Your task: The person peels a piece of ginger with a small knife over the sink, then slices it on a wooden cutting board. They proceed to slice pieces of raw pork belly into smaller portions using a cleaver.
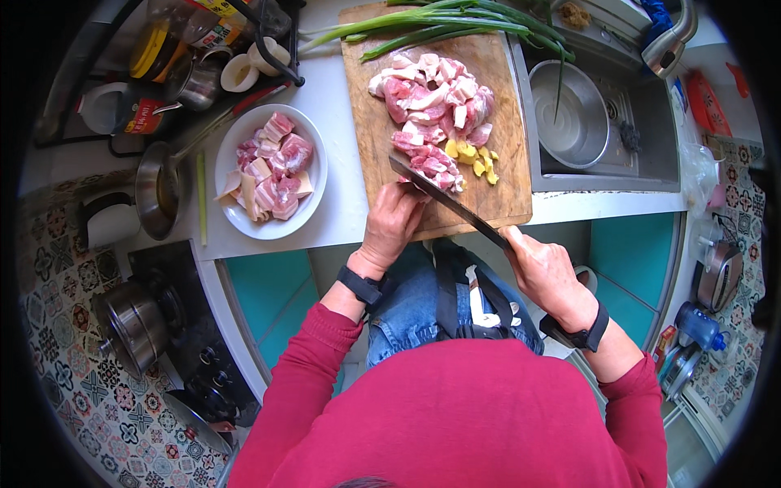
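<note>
On a wooden cutting board (375, 131) lies a heap of raw pork pieces (427, 100), with smaller cut pork (430, 163) just in front of it. Yellow ginger pieces (468, 152) lie to the right of the small pork. My right hand (546, 274) grips the handle end of a kitchen knife (454, 204), whose blade slants up and left across the near edge of the small pork. My left hand (393, 216) is at the board's front edge with bent fingers by the blade; its fingertips are partly hidden, and whether they hold meat cannot be told.
A white bowl (320, 201) of pork chunks stands left of the board. Green onions (427, 27) lie across the board's far end. At right, a metal basin (567, 116) sits in the sink (665, 165). A ladle (160, 189), condiment rack and stove with a pot (131, 326) are at left.
</note>
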`<action>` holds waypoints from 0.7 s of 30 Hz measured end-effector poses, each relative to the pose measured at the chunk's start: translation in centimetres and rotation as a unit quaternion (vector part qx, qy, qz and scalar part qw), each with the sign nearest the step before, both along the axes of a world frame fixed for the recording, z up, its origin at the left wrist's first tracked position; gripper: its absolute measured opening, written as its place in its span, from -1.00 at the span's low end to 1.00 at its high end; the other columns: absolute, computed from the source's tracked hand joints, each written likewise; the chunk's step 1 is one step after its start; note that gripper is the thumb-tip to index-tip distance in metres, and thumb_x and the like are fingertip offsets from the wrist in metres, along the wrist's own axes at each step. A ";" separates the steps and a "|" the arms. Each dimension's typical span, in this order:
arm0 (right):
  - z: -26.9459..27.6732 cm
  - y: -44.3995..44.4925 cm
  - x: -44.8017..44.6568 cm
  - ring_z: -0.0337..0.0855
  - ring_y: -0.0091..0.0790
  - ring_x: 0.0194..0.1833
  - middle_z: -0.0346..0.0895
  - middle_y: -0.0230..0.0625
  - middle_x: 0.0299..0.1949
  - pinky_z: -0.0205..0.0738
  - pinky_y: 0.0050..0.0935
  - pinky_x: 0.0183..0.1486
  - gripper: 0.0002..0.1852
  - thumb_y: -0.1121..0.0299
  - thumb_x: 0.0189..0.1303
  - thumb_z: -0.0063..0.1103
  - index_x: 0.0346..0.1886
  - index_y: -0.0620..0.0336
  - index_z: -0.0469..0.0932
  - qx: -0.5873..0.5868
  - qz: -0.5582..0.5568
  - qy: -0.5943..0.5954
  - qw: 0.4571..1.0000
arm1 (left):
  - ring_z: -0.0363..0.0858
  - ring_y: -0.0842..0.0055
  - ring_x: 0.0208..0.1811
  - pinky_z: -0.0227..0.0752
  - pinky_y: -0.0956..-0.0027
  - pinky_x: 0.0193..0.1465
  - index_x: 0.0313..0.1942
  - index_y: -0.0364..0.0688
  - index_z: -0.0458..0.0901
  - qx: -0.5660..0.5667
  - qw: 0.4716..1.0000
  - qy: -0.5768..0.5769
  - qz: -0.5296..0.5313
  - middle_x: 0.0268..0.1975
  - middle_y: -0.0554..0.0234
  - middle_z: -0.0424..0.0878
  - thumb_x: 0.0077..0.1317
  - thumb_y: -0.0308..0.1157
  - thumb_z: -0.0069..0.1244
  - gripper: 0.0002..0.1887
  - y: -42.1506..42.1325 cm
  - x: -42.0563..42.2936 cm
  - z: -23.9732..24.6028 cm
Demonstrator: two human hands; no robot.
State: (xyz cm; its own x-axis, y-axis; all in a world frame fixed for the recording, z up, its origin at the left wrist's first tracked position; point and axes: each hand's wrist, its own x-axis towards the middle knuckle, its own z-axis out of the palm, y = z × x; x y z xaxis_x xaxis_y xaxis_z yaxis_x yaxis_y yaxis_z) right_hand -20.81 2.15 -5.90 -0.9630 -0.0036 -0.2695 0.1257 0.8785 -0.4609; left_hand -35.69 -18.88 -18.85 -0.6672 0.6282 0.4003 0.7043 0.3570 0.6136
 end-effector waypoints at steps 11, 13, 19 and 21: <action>-2.1 -1.2 -1.8 0.66 0.13 -0.43 0.56 -0.02 -0.42 0.55 0.00 -0.42 -0.64 0.53 0.21 0.05 0.10 0.16 0.35 -0.014 0.002 0.022 1.000 | 0.60 0.15 -0.09 0.53 0.21 -0.02 -0.21 -0.19 0.63 0.009 1.000 -0.009 0.008 -0.17 0.12 0.62 0.06 -0.57 0.20 -0.75 0.3 0.0 -0.4; -0.6 -0.6 -0.2 0.66 0.13 -0.44 0.56 -0.03 -0.42 0.55 0.01 -0.43 -0.63 0.52 0.20 0.06 0.10 0.15 0.35 0.005 0.008 -0.037 0.999 | 0.58 0.13 -0.07 0.52 0.19 0.02 -0.19 -0.20 0.62 0.016 0.999 -0.039 0.014 -0.15 0.10 0.60 0.06 -0.57 0.17 -0.73 0.1 0.3 -1.0; -3.9 -2.7 -3.5 0.67 0.15 -0.40 0.57 0.01 -0.40 0.56 0.03 -0.40 -0.54 0.57 0.14 0.05 0.15 0.14 0.28 -0.006 -0.001 0.043 0.999 | 0.61 0.15 -0.12 0.53 0.21 -0.04 -0.21 -0.19 0.63 0.020 1.000 0.001 0.009 -0.19 0.11 0.62 0.04 -0.56 0.21 -0.74 0.5 -0.3 -0.3; -4.6 -3.5 -5.2 0.66 0.15 -0.40 0.57 0.02 -0.40 0.55 0.02 -0.40 -0.54 0.57 0.14 0.04 0.15 0.14 0.28 -0.009 -0.011 0.066 0.998 | 0.60 0.14 -0.11 0.53 0.20 -0.03 -0.22 -0.20 0.62 0.012 1.000 -0.006 0.005 -0.20 0.10 0.61 0.05 -0.56 0.19 -0.75 0.5 -0.5 -0.2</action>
State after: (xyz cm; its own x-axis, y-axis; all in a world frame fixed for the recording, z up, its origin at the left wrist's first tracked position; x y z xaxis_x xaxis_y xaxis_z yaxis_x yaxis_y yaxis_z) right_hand -26.06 -1.32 -10.52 -0.9901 0.0145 -0.1397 0.0820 0.8673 -0.4911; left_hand -36.19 -18.41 -19.07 -0.6787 0.6110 0.4075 0.6929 0.3489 0.6310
